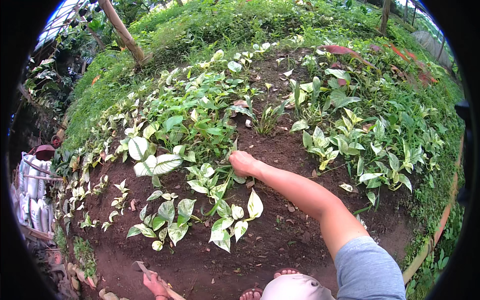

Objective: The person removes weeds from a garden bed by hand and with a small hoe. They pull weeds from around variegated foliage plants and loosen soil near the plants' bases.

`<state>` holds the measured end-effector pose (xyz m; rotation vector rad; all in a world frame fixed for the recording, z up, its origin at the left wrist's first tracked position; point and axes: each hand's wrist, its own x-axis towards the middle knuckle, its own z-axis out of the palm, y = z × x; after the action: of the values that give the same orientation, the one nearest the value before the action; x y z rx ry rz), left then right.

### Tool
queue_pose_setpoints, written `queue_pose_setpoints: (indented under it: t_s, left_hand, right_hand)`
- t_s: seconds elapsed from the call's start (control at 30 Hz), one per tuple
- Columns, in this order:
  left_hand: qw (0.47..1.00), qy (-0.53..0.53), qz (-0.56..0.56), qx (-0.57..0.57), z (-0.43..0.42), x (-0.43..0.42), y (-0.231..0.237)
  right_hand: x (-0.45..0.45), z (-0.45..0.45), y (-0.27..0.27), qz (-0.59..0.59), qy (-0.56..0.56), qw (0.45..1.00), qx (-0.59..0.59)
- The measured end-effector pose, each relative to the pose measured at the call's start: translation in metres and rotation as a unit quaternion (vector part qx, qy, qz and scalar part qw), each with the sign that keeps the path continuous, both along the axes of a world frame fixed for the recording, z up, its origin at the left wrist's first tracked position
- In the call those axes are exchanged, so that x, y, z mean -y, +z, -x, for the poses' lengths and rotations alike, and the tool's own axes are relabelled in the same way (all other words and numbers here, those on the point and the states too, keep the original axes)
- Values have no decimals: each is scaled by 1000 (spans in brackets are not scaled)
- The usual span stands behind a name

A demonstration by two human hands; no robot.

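My right hand (242,163) is closed around a bunch of long green grass blades (224,189) at the edge of a leafy clump. Exactly where the blades meet the soil is hidden. Variegated pothos plants (176,217) grow just below that hand, with another pothos (234,221) beside them. To its left stands a dieffenbachia (153,159) with large white leaves edged in green. Low at the left, my left hand (155,285) holds a hand tool with a wooden handle (171,293) and a short metal blade (139,266), held over bare soil.
More variegated plants (390,165) cover the right side of the bed. Stacked white sacks (35,191) stand at far left. A wooden post (122,32) leans at upper left. Bamboo poles (423,258) border the right. My sandalled feet (252,294) are at the bottom.
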<state>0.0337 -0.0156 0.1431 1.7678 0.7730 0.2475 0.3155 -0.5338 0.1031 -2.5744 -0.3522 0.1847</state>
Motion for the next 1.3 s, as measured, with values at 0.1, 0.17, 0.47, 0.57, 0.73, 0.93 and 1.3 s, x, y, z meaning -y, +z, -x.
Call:
queue_pose_setpoints:
  t_s: [0.1,0.17,0.47,0.57,0.73,0.93,1.3]
  left_hand:
    - [995,-43,-81,24,-27,18,99]
    - [981,-107,-158,41,-40,35,167]
    - [818,-291,-496,29,-40,149,271]
    - [786,-414,-458,16,-41,168,250]
    - [718,-508,-475,-34,-26,144,203]
    - [844,-379,-376,-52,21,67,111]
    - [902,-229,-322,-176,83,-59,-16]
  right_hand:
    - [-7,6,5,-7,-22,999,-21]
    - [-6,12,13,66,41,995,64]
    - [-19,-14,8,-10,83,996,40]
    - [-20,-14,18,89,133,983,-86]
    - [33,-29,70,-389,-173,893,-145]
    - [54,-44,61,-180,-161,959,-147]
    - [-47,-60,-1,-12,-196,979,61]
